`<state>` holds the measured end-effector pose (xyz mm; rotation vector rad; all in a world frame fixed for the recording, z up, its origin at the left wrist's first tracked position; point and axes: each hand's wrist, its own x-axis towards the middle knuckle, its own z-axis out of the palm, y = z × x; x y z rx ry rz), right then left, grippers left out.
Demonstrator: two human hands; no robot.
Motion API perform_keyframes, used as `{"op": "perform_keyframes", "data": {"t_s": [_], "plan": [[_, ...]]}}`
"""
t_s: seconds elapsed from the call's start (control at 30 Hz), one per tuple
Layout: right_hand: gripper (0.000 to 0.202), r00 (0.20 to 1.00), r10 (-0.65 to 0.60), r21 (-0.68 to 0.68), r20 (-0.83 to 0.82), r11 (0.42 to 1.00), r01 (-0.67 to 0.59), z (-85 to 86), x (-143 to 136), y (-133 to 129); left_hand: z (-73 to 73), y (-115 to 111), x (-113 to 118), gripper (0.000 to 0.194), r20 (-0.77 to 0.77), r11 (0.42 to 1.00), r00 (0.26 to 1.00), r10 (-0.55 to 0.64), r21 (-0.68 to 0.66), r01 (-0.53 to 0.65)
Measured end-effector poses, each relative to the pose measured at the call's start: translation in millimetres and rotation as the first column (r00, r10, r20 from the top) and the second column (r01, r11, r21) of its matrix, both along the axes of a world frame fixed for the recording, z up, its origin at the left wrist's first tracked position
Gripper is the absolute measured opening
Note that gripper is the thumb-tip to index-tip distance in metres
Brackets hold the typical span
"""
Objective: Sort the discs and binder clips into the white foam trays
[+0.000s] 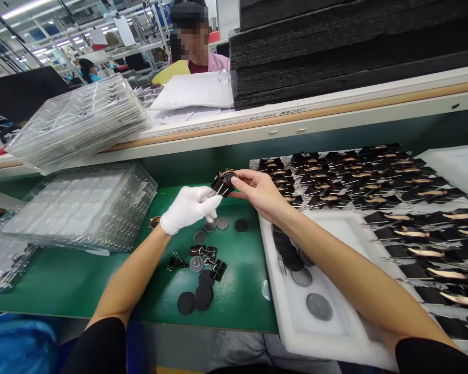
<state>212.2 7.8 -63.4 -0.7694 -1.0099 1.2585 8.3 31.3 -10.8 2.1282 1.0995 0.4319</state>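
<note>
A black binder clip (pixel 220 188) is held up between my two hands, over the green table. My left hand (pixel 190 208), in a white glove, pinches it by its wire handles. With bare fingers, my right hand (pixel 259 191) grips a dark round disc (pixel 230 176) at the clip's jaws; a thin gold-coloured edge shows there. Below on the table lie several loose binder clips (pixel 219 269), black discs (pixel 204 296) and grey discs (pixel 222 223). Finger overlap partly hides how clip and disc meet.
A white foam tray (pixel 283 311) with black and grey discs stands under my right forearm. Rows of clipped pieces (pixel 351 174) fill the right side. Clear plastic trays (pixel 78 208) are stacked at left, more on the ledge (pixel 257 124). Behind it sits a person (pixel 218 62).
</note>
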Motion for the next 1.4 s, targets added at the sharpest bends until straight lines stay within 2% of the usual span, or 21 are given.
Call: {"op": "perform_keyframes", "data": {"t_s": [0.13, 0.27, 0.37, 0.43, 0.5, 0.57, 0.63, 0.67, 0.7, 0.77, 0.87, 0.93, 1.0, 1.07, 1.13, 1.17, 1.23, 1.33, 1.4], "plan": [[0.046, 0.988, -0.016, 0.086, 0.152, 0.996, 0.003, 0.7, 5, 0, 2.4, -4, -1, 0.031, -0.06, 0.999, 0.998, -0.024, 0.034, 0.026], [0.047, 0.982, -0.027, 0.119, 0.186, 0.993, 0.005, 1.6, 7, -1, 4.3, -4, 0, 0.033, -0.061, 0.999, 0.998, -0.02, 0.049, 0.023], [0.049, 0.983, -0.047, 0.102, 0.179, 0.994, 0.029, 2.5, 6, -1, 10.6, 0, -4, 0.037, -0.109, 0.997, 0.991, -0.072, -0.025, 0.07], [0.048, 0.989, -0.08, 0.086, 0.123, 0.994, 0.07, 3.6, 5, -1, 17.0, 1, -10, 0.041, -0.216, 0.986, 0.964, -0.156, -0.097, 0.138], [0.046, 0.996, -0.092, 0.037, -0.003, 0.995, 0.092, 4.5, 6, 1, 21.9, -2, -15, 0.042, -0.414, 0.963, 0.869, -0.27, -0.124, 0.24], [0.045, 0.986, -0.087, -0.04, -0.141, 0.996, 0.082, 4.6, 7, 3, 22.1, -9, -17, 0.043, -0.646, 0.932, 0.683, -0.341, -0.136, 0.336], [0.044, 0.972, -0.092, -0.106, -0.218, 0.992, 0.07, 4.3, 8, 4, 16.4, -20, -14, 0.041, -0.804, 0.914, 0.496, -0.328, -0.137, 0.382], [0.044, 0.968, -0.095, -0.126, -0.233, 0.99, 0.066, 4.2, 8, 5, 11.9, -24, -12, 0.038, -0.848, 0.911, 0.431, -0.308, -0.134, 0.389], [0.044, 0.965, -0.097, -0.139, -0.242, 0.988, 0.065, 4.3, 8, 5, 7.1, -28, -9, 0.034, -0.875, 0.91, 0.388, -0.29, -0.126, 0.396], [0.044, 0.963, -0.09, -0.151, -0.255, 0.987, 0.052, 5.4, 7, 4, -1.6, -32, -4, 0.026, -0.885, 0.9, 0.361, -0.295, -0.131, 0.415], [0.045, 0.961, -0.073, -0.163, -0.268, 0.986, 0.029, 8.5, 8, 2, -5.1, -25, -6, 0.024, -0.821, 0.876, 0.428, -0.377, -0.166, 0.453], [0.043, 0.968, -0.041, -0.168, -0.249, 0.986, -0.001, 11.1, 12, 1, 1.1, -16, -13, 0.026, -0.712, 0.853, 0.535, -0.455, -0.177, 0.491], [0.039, 0.98, 0.048, -0.167, -0.192, 0.983, -0.081, 14.0, 20, 0, 11.4, -5, -20, 0.028, -0.573, 0.856, 0.656, -0.49, -0.177, 0.485], [0.036, 0.977, 0.194, -0.153, -0.089, 0.966, -0.206, 16.7, 27, -2, 20.6, 2, -25, 0.032, -0.446, 0.92, 0.806, -0.388, -0.136, 0.368], [0.033, 0.946, 0.321, -0.116, 0.044, 0.942, -0.314, 18.6, 30, -4, 23.7, 4, -23, 0.036, -0.303, 0.987, 0.939, -0.16, -0.027, 0.16], [0.033, 0.927, 0.362, -0.095, 0.102, 0.931, -0.353, 19.0, 30, -6, 22.4, 3, -19, 0.037, -0.202, 0.998, 0.979, -0.038, 0.031, 0.045], [0.033, 0.901, 0.399, -0.057, 0.167, 0.917, -0.395, 18.9, 24, -9, 15.6, -2, -10, 0.037, 0.0, 0.987, 0.992, 0.124, 0.098, -0.124], [0.037, 0.92, 0.352, -0.011, 0.171, 0.935, -0.356, 17.8, 11, -13, 3.7, -11, 4, 0.038, 0.129, 0.975, 0.982, 0.136, 0.16, -0.156], [0.038, 0.943, 0.284, 0.027, 0.171, 0.956, -0.293, 18.3, 5, -16, -0.2, -15, 8, 0.036, 0.122, 0.937, 0.98, 0.159, 0.294, -0.189]]}}
